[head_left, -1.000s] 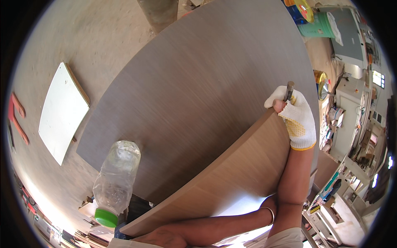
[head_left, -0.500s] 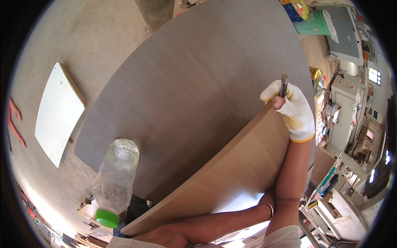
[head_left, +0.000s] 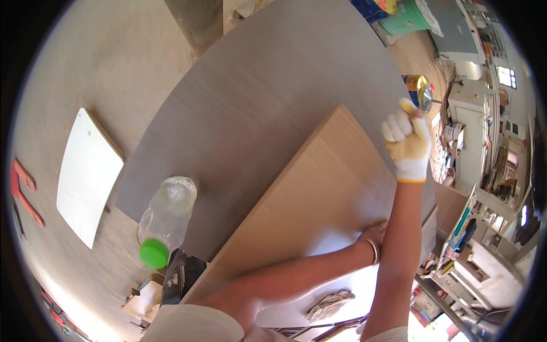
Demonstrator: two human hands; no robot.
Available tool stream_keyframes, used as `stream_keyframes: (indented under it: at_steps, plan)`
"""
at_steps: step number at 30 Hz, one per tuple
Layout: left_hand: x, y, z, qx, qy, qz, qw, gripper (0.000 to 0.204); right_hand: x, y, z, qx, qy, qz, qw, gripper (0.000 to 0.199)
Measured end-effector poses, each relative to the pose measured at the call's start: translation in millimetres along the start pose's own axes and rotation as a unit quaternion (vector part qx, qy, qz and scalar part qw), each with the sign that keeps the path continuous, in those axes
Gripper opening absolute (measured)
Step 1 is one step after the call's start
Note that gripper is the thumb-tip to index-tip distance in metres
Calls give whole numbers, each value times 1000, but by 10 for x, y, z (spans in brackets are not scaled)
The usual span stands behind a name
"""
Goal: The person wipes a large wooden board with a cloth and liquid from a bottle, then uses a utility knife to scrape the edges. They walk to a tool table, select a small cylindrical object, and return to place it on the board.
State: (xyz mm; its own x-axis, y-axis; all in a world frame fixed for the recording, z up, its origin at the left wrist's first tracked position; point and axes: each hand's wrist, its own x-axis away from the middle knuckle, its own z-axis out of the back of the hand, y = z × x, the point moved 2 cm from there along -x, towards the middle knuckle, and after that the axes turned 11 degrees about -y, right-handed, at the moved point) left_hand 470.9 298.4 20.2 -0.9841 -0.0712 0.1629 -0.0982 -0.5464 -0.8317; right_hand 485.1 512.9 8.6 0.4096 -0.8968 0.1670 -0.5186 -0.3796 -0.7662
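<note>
**Gloved hand fisted at the panel's far edge**

Head view: the right hand (head_left: 407,142), in a white and yellow glove, is closed in a fist at the top corner of the light wooden panel (head_left: 319,199), probably around a small tool that cannot be made out. The bare left hand (head_left: 376,232) lies flat on the panel, likely steadying it. The panel overlaps a grey board (head_left: 256,97). A clear plastic bottle (head_left: 165,219) with a green cap stands nearby. The desk beneath is hidden.
</note>
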Motion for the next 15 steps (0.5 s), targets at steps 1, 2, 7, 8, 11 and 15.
stream_keyframes:
  at_steps: [1, 2, 7, 8, 11, 15]
  plan:
    - [-15, 67, -3, 218, 17, 29, 975, 40, 208, -99, -132, -31, -19, 35, 999, 35]
    - [-71, 175, 9, 421, 34, 53, 905, 42, 477, -189, -256, -59, -37, 76, 995, 37]
    - [-46, 477, -157, 700, 93, 116, 698, 41, 2254, 38, -1064, -81, 87, 215, 969, 49]
    - [44, 526, -169, 666, 130, 159, 717, 39, 2720, 197, -1193, -90, 135, 236, 958, 54]
    - [187, 361, -187, 716, 154, 117, 671, 37, 4109, 775, -1686, -192, 334, 287, 877, 68]
    - [242, 327, -175, 648, 187, 147, 723, 32, 5787, 1503, -2353, -299, 335, 364, 816, 73]
